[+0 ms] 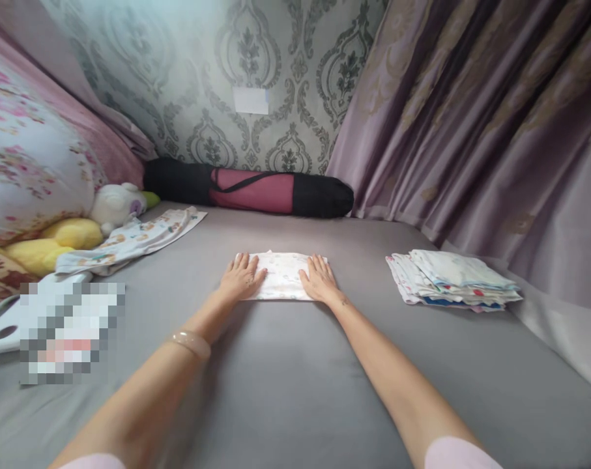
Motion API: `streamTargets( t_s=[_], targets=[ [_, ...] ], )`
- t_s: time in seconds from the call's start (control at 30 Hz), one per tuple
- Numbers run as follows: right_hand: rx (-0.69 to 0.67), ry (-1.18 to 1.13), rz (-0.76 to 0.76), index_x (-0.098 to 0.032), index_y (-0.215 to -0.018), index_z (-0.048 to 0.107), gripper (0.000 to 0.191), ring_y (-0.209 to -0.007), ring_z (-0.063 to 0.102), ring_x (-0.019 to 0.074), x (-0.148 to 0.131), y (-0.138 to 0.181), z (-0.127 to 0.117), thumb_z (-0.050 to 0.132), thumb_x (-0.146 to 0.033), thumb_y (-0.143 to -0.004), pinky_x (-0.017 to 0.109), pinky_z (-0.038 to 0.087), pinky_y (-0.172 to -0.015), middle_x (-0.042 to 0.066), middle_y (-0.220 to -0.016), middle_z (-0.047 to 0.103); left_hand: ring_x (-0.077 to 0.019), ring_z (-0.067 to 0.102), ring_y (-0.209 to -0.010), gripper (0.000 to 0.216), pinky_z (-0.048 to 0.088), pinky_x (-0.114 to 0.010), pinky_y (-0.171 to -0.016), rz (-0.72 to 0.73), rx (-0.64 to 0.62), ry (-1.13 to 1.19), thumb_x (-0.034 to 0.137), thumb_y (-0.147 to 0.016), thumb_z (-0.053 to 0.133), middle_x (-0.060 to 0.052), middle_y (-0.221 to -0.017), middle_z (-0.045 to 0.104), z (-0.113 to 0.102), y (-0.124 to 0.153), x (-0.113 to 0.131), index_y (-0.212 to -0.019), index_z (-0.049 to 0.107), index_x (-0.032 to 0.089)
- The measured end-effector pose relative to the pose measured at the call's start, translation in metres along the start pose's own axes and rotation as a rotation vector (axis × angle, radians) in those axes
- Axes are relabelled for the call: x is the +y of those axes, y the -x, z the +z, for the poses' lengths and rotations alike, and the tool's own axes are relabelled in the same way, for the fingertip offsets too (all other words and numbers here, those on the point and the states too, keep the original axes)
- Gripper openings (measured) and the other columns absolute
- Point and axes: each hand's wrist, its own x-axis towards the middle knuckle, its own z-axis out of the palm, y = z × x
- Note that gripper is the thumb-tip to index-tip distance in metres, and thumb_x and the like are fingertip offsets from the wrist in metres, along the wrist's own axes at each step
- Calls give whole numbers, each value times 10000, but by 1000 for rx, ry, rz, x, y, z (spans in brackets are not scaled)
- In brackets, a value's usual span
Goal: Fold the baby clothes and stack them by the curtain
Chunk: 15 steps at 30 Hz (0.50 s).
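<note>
A white cloth (281,277) with a faint print lies folded into a flat rectangle on the grey sheet. My left hand (241,277) rests flat on its left end, fingers stretched out. On the right end, my right hand (318,279) lies the same way, palm down with the fingers extended. Neither hand grips the cloth. To the right is a stack of folded printed cloths (454,280), apart from my hands. A pale bangle (191,344) circles my left wrist.
A long black and pink bag (251,191) lies along the wall. At left are a spread printed cloth (133,241), a white plush toy (116,205), a yellow plush (58,244), a floral pillow (36,156) and a blurred flat item (73,332). Curtains (461,130) hang at right.
</note>
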Motion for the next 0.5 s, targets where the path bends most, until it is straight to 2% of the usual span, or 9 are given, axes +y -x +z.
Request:
streamTargets(
  t_s=[0.1,0.23,0.33,0.5],
  targets=[
    [17,11,-23,-36,-1519,248,633,-1488,67,267,-10,1,-8,234,-386,-992,454,49,-1193,150,-1607,142,-321,196,-1465,644,193,-483,-1166,20,87,-69,473,-991,220,-198,-1567,266,-5,4,15,-1473,344,64],
    [135,12,-197,-62,-1513,284,585,-1488,91,234,-33,4,-12,237,-297,-980,437,25,-1199,117,-1603,185,-284,230,-1460,606,191,-423,-1185,126,236,-66,378,-1004,180,-169,-1550,320,-3,6,45,-1471,350,32],
    [122,11,-283,-55,-1507,300,584,-1484,121,229,-44,1,-6,244,-264,-965,415,45,-1202,105,-1592,229,-266,262,-1450,572,207,-405,-1185,137,234,-39,327,-999,193,-149,-1536,355,5,3,58,-1457,384,44],
    [57,4,-263,-38,-1499,311,588,-1472,178,224,-45,-5,11,237,-272,-966,390,99,-1200,100,-1581,262,-272,291,-1438,563,212,-434,-1182,109,180,-34,326,-992,219,-143,-1545,331,20,-4,55,-1468,377,71]
  ],
)
